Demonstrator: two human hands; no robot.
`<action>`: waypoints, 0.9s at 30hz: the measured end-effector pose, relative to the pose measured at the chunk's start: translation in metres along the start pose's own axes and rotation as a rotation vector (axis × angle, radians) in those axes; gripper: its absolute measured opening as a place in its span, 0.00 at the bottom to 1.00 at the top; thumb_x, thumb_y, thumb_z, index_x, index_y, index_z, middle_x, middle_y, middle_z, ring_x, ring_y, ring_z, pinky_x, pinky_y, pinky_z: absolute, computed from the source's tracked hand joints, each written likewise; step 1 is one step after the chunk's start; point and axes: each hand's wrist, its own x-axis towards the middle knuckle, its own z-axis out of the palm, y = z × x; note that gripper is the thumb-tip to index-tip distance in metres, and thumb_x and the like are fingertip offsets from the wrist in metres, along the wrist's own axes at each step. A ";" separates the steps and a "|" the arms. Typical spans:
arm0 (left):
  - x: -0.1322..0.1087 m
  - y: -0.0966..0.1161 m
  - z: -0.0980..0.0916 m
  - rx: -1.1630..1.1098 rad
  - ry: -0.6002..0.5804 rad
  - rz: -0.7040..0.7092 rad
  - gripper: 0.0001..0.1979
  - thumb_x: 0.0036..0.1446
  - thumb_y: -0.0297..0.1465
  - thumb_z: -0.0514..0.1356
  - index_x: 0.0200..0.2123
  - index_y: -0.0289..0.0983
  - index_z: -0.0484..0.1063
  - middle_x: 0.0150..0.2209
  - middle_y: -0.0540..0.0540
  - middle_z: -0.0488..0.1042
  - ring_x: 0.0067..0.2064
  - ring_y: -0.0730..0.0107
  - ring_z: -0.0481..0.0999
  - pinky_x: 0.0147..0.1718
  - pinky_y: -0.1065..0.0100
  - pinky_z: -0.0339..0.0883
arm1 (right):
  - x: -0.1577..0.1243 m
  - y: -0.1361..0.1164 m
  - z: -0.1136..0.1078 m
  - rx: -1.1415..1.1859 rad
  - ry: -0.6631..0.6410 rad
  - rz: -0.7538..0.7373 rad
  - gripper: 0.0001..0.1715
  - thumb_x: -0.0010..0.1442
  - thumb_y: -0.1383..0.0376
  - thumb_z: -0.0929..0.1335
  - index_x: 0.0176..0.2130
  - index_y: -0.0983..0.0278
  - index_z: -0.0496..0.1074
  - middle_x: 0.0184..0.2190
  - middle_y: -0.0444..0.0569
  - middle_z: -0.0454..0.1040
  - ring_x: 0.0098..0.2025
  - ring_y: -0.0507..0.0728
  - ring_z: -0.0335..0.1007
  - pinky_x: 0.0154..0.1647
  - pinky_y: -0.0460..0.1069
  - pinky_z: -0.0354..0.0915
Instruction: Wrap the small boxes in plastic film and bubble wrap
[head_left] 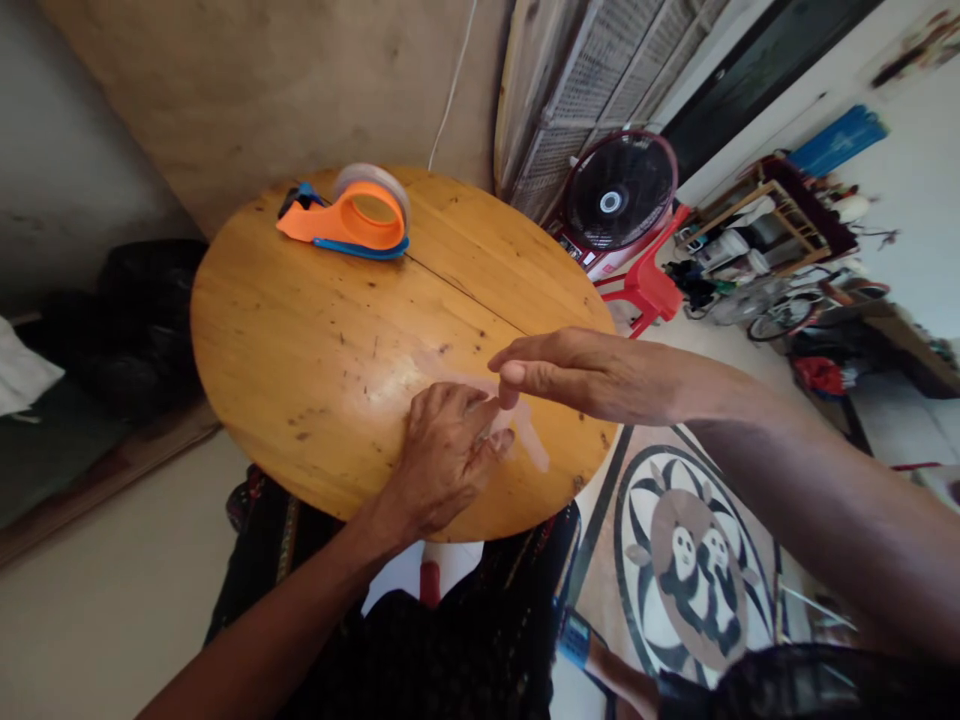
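A round wooden table (300,340) fills the middle of the view. My left hand (442,455) rests on its near right part, fingers curled and pressing a strip of clear tape (529,440) stuck to the wood. My right hand (577,375) hovers just above and to the right, fingers held together and thumb tip touching down by the same tape. An orange and blue tape dispenser (352,215) with a roll of tape lies at the far side of the table, well away from both hands.
A standing fan (619,190) and a red plastic chair (649,285) are beyond the table on the right. A round panda floor mat (694,560) lies below right. Dark bags (146,310) sit at the left. Cluttered shelves and a bicycle stand far right.
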 end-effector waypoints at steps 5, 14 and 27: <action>0.000 0.000 0.000 0.034 -0.018 0.005 0.16 0.67 0.37 0.53 0.52 0.39 0.73 0.51 0.41 0.72 0.53 0.53 0.65 0.54 0.49 0.60 | -0.021 0.004 -0.008 0.060 -0.097 0.052 0.19 0.68 0.52 0.64 0.44 0.61 0.78 0.41 0.48 0.80 0.45 0.58 0.75 0.48 0.53 0.70; 0.000 0.001 0.002 0.075 -0.005 0.018 0.18 0.66 0.32 0.54 0.57 0.41 0.71 0.50 0.41 0.71 0.53 0.54 0.65 0.53 0.50 0.61 | -0.061 0.027 0.057 -0.212 0.158 0.113 0.42 0.57 0.55 0.72 0.64 0.68 0.62 0.61 0.63 0.69 0.61 0.67 0.67 0.60 0.63 0.65; 0.003 0.002 0.004 0.087 -0.020 0.009 0.21 0.65 0.32 0.54 0.60 0.41 0.70 0.50 0.42 0.72 0.52 0.55 0.65 0.52 0.50 0.61 | -0.036 0.050 0.065 0.132 0.412 0.146 0.18 0.68 0.57 0.63 0.38 0.64 0.78 0.36 0.48 0.80 0.38 0.54 0.76 0.41 0.48 0.67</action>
